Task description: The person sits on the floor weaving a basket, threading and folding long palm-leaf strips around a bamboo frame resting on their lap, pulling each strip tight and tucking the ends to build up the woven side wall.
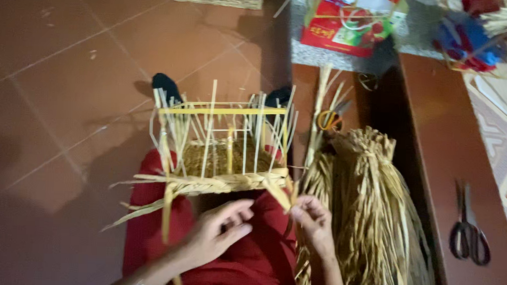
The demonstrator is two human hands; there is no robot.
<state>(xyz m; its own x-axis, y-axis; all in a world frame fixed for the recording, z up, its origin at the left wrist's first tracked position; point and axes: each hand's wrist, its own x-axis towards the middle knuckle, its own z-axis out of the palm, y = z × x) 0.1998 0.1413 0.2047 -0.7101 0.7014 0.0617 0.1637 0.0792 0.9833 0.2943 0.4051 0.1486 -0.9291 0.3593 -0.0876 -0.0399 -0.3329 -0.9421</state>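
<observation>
Straw, dry and pale gold, makes up nearly everything in hand here. A half-woven basket [222, 158] rests on the person's lap, across red trousers [244, 260]; its base is a tight, flat weave, and thin upright stakes rise from it, held square near the top by a yellow frame of flat strips [221, 110]. Along the near edge runs a thick braided rim of flattened fibre, with loose ends sticking out to the left and hanging down.

The right hand [313, 220] pinches a strand at the braid's right corner, fingers closed on the fibre. The left hand [219, 231] lies just below the rim with fingers curled loosely, nearly touching the braid; whether it grips a strand cannot be told.

Just beside the right hand stands a shaggy bundle of raw straw [369, 214], coarse and stringy. Orange-handled scissors [328, 120] lie behind it on the smooth brown tiled floor [59, 85]. Black scissors [468, 234] rest on a reddish ledge well to the right. A red printed bag [347, 25] sits on a speckled stone surface at the top.
</observation>
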